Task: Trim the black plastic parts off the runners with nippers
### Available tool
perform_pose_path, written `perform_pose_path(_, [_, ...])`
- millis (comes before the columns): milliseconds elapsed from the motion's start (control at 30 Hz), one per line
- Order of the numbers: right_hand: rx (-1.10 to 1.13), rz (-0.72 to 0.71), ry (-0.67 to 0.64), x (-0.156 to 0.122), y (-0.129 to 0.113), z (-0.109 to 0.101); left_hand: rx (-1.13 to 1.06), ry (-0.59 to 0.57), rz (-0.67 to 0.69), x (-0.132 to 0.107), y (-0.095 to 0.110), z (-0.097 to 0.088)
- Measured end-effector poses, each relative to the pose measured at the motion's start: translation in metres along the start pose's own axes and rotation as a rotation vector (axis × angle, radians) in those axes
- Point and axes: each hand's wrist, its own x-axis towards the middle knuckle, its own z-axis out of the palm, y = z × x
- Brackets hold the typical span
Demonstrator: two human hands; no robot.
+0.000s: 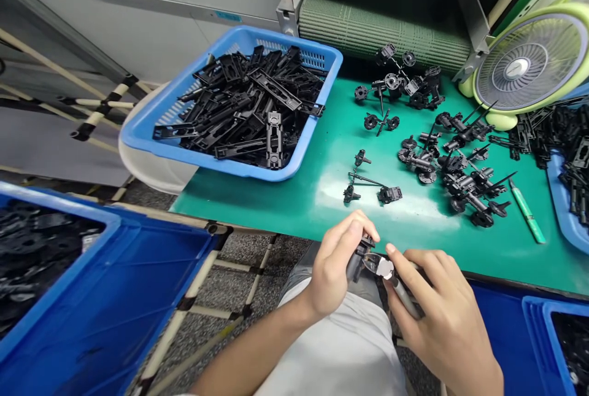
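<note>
A black plastic part (354, 266) is pinched in my left hand (335, 264), above my lap at the table's front edge. In my right hand (437, 304) is a pair of cutting pliers (385, 267) with grey handles, its jaws against the black part. Whether the jaws are closed on the plastic I cannot tell. Just beyond my hands on the green table lie a small black block (390, 194) and small black pieces (351, 194) beside a thin sprue (368, 180). My fingers hide much of the held part.
A blue basket (294, 169) heaped with long black parts stands at the left. Clusters of black moulded parts (464, 187) lie at the right, near a green-handled knife (527, 212) and a green fan (529, 67). A conveyor belt (381, 31) is behind. Blue bins (151, 285) flank me.
</note>
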Motion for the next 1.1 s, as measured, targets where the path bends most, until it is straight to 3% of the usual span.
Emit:
perform_pose_path(333, [-0.043, -0.027, -0.039, -0.006, 0.004, -0.002, -0.023, 0.004, 0.003, 0.000, -0.003, 0.008])
perform_pose_path(533, [-0.119, -0.032, -0.050, -0.008, 0.013, 0.004, -0.040, 0.025, -0.103, 0.004, -0.012, 0.014])
perform_pose_path(633, [0.093, 0.075, 0.025, -0.008, 0.033, 0.019, -0.032, 0.051, -0.088, 0.017, -0.020, 0.012])
perform_pose_path(733, [0.555, 0.399, 0.282, -0.007, 0.064, 0.031, -0.006, 0.078, -0.023, 0.036, -0.025, 0.004])
perform_pose_path(833, [1.153, 0.673, 0.540, -0.002, 0.095, 0.037, 0.297, 0.085, 0.069, 0.054, -0.028, -0.001])
perform_pose_path(933, [1.606, 0.777, 0.669, 0.003, 0.112, 0.044, 0.932, 0.084, 0.220, 0.069, -0.031, 0.005])
perform_pose_path(1033, [1.739, 0.852, 0.719, 0.006, 0.113, 0.055, 1.443, 0.021, 0.228, 0.081, -0.037, 0.019])
perform_pose_path(1100, [1.746, 0.862, 0.747, 0.005, 0.111, 0.061, 1.531, -0.060, 0.200, 0.086, -0.041, 0.025])
